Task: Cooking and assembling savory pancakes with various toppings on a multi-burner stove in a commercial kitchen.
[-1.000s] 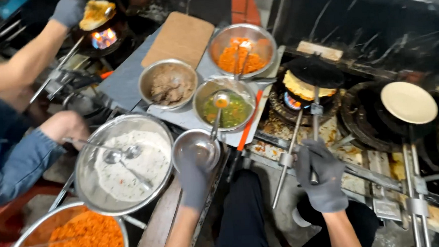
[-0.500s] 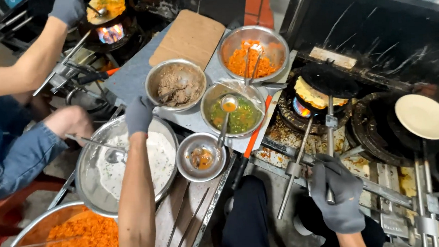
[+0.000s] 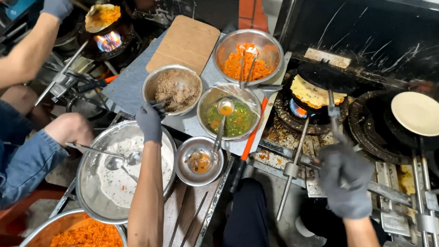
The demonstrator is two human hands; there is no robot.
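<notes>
A: Well, start with the biggest vessels. What is in them?

B: The widest is a steel basin [image 3: 124, 176] of pale, creamy batter with a ladle [image 3: 112, 158] lying in it. At seven o'clock from it, a steel tub [image 3: 68, 241] holds shredded orange filling.

A: And the smaller bowls?

B: At twelve o'clock on the grey board, a round steel bowl [image 3: 248, 56] carries more orange shreds with tongs stuck in. Below it, a bowl [image 3: 230, 113] of green sauce holds a spoon, and at nine o'clock from that sits a bowl [image 3: 172, 89] of brown, crumbly mince. The smallest bowl [image 3: 200, 161] has only an orange smear at its bottom.

A: Where is the left hand?

B: The left hand [image 3: 150, 123], in a grey glove, is at the near rim of the mince bowl, fingers curled round the thin metal utensil [image 3: 159, 103] resting there.

A: And the right hand?

B: The right hand [image 3: 346, 176], also gloved, is closed round the long metal handle [image 3: 333, 116] of a dark round pan [image 3: 322, 85] at two o'clock, over a flame. A thin, yellow, speckled flatbread [image 3: 312, 91] lies in that pan. Further right, a plain pale disc [image 3: 419, 113] rests on another burner.
</notes>
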